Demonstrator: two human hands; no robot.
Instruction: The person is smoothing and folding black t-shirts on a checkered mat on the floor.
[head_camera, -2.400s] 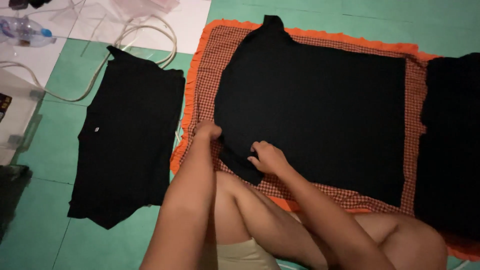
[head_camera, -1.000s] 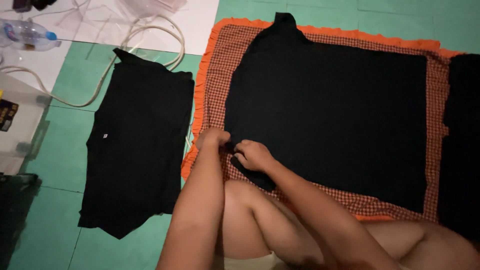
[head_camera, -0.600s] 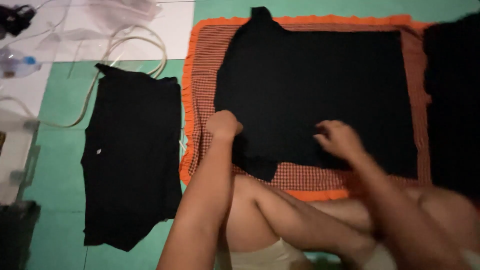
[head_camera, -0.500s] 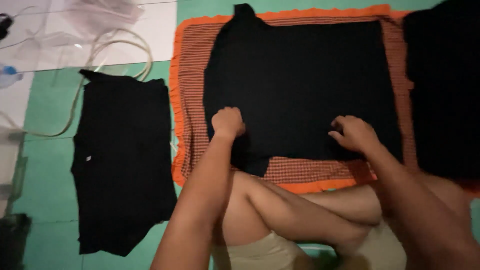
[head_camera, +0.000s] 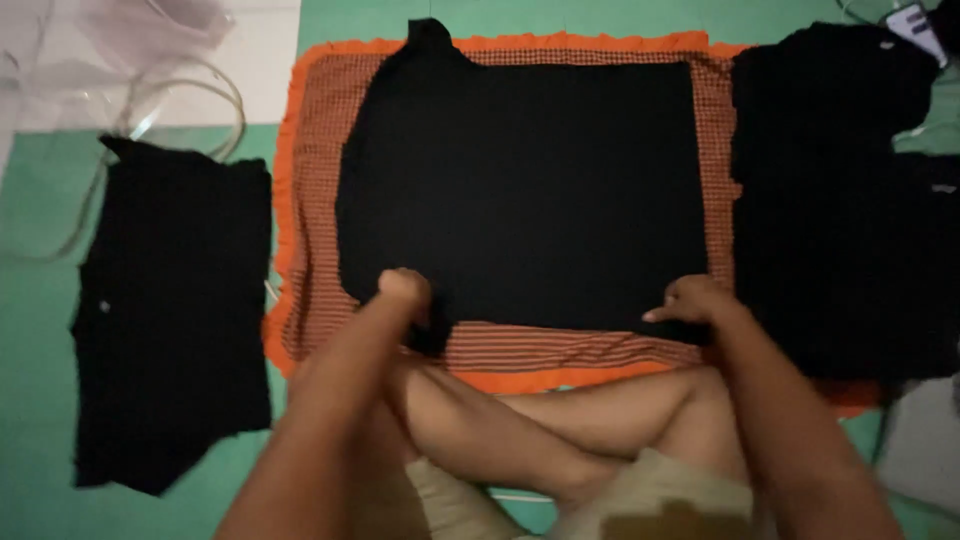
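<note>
A black garment (head_camera: 520, 190) lies spread flat on a checked mat with an orange frilled border (head_camera: 310, 200). My left hand (head_camera: 405, 292) is closed on the garment's near left corner, where the cloth bunches below my fingers. My right hand (head_camera: 690, 300) pinches the near right corner of the same garment. My crossed bare legs (head_camera: 520, 430) sit just in front of the mat's near edge.
A second black garment (head_camera: 170, 310) lies flat on the green floor to the left. A pile of dark clothing (head_camera: 840, 200) covers the mat's right side. A clear hose (head_camera: 190, 100) loops at the upper left. A small device (head_camera: 915, 20) lies at the top right.
My right hand moved from beside my left hand across to the garment's near right corner. My left hand stayed on the near left corner. The view shifted right.
</note>
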